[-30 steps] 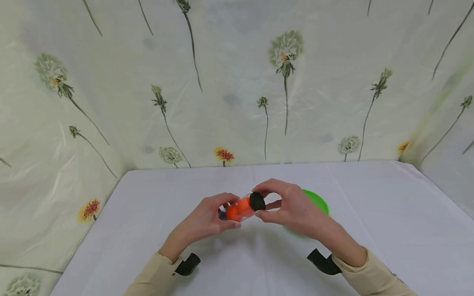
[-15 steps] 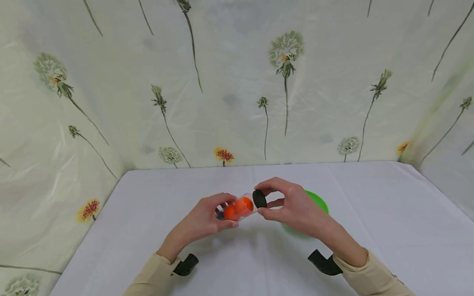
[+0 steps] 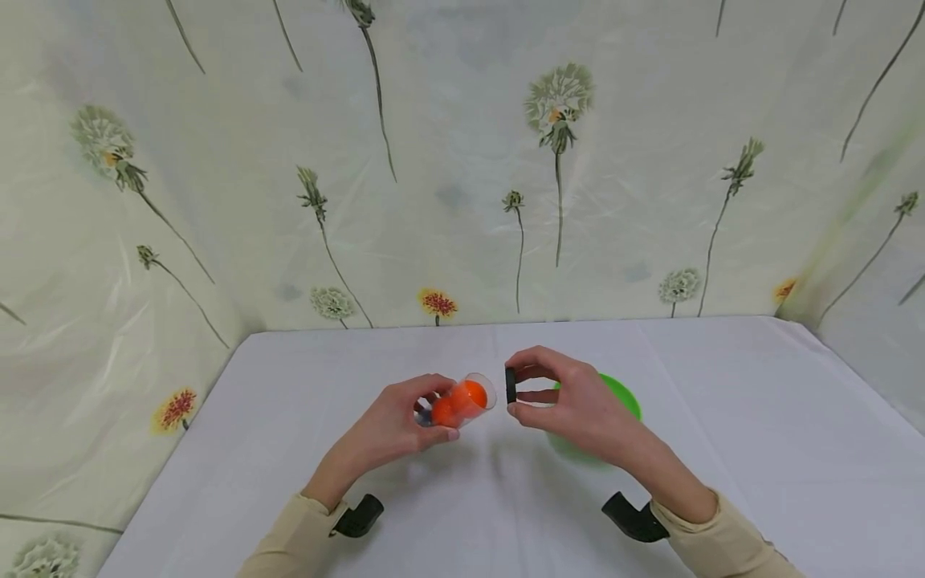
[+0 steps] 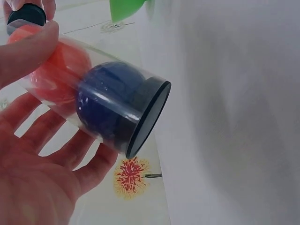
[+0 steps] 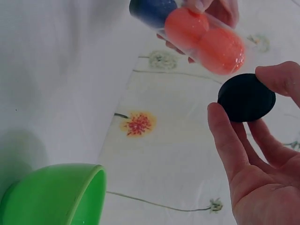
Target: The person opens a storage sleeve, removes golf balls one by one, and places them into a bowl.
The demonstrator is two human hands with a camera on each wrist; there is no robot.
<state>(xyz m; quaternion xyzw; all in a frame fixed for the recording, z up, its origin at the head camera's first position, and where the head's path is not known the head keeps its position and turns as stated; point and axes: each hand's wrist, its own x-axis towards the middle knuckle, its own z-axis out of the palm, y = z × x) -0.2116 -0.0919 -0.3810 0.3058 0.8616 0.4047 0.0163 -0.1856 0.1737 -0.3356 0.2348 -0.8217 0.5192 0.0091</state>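
Left of the green bowl (image 3: 627,393), a clear tube (image 3: 460,404) is gripped by the left hand (image 3: 396,421), mouth tilted bowlward. Between tube and bowl, a black cap (image 3: 511,385) (apart from both) is pinched by the right hand (image 3: 578,399).

Glossy dandelion-print sheeting (image 3: 455,136) backs and flanks a white-clothed table (image 3: 723,401).

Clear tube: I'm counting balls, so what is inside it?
Inside the clear tube sit two orange balls and, at the closed end, one dark blue ball. In the left wrist view, the left hand hides part of the orange balls.
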